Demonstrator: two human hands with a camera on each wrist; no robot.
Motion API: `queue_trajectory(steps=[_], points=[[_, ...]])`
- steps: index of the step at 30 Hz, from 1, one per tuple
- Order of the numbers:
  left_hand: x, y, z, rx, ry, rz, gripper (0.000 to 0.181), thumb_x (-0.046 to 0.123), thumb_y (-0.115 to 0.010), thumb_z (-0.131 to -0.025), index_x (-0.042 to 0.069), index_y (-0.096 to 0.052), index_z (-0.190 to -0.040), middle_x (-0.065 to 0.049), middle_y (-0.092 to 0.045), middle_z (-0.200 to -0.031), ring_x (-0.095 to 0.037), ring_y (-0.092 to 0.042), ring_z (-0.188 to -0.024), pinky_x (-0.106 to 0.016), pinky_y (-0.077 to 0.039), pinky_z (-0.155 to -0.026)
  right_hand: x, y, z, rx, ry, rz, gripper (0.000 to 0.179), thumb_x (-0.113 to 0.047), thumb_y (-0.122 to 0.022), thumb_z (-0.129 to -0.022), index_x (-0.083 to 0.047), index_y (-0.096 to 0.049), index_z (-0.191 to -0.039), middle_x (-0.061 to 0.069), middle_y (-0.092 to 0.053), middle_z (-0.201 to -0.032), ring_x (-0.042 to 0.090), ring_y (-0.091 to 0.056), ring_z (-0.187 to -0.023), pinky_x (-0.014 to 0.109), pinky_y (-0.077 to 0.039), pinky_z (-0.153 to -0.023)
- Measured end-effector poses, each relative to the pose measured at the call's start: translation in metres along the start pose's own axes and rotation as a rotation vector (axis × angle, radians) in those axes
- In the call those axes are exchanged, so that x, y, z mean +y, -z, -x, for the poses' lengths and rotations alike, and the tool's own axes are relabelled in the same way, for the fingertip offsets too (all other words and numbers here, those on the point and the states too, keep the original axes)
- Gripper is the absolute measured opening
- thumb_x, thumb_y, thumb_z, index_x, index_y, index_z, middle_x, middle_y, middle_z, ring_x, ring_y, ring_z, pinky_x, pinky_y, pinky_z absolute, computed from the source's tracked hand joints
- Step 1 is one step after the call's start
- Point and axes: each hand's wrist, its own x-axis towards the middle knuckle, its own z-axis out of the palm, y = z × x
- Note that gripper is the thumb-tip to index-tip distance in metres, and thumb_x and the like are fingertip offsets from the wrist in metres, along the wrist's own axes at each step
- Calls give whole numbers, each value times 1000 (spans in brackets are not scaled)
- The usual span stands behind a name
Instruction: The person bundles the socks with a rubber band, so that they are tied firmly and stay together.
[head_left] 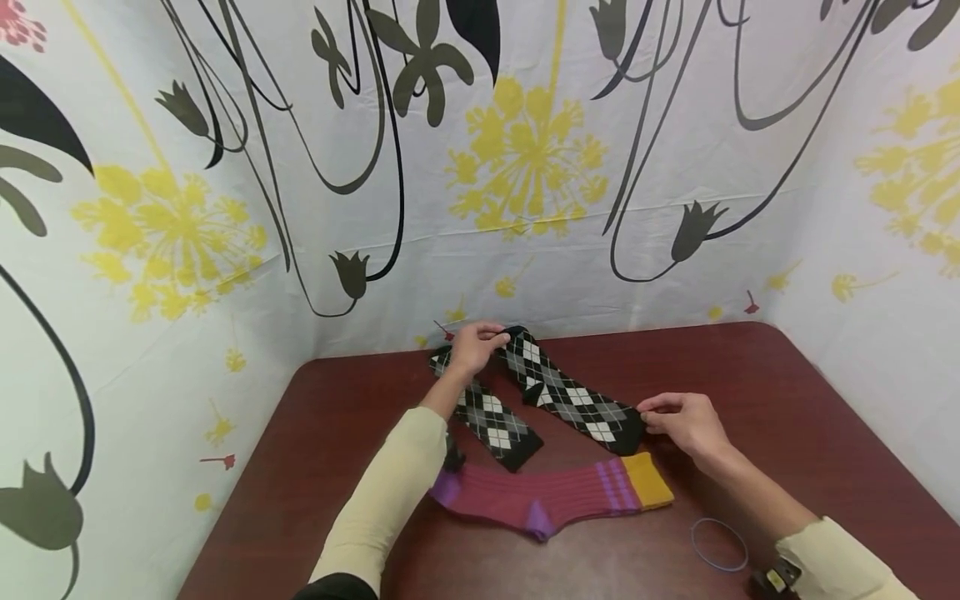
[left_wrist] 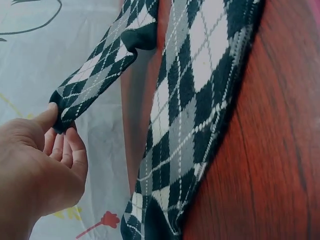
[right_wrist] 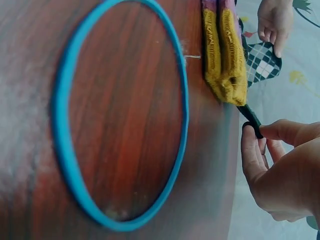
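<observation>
Sock [head_left: 576,402] spans left hand [head_left: 475,347] and right hand [head_left: 687,423], both pinching ends (straightening, apparently); laying flat likely needs even tension.

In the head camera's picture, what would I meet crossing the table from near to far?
Thin blue ring, red and purple ribbed sock with yellow cuff, black, grey and white argyle sock held by left hand and right hand, white flowered cloth backdrop.

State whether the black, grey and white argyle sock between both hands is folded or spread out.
Spread out: the argyle sock runs lengthwise between the left hand pinching its toe and the right hand pinching its cuff.
</observation>
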Motion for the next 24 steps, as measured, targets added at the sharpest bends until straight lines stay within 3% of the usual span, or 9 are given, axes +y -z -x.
queue_trajectory(steps=[7,24], points=[[4,6,7,13,40,116,26,24,-75,-103,7,-78,-123,-11,-75,-124,-21,-69,-88,-57,-54,-101,-2,2,2,-4,1,-9,17,-4,-70,-102,9,-75,-111,24,-75,-109,30,-78,-87,37,-64,-75],[7,28,24,66,20,160,15,13,-81,-97,6,-79,-111,-10,-78,-106,-21,-72,-85,-57,-57,-96,-5,0,5,-12,6,-35,17,-2,-68,-103,11,-74,-113,30,-71,-117,32,-78,-90,39,-64,-79]])
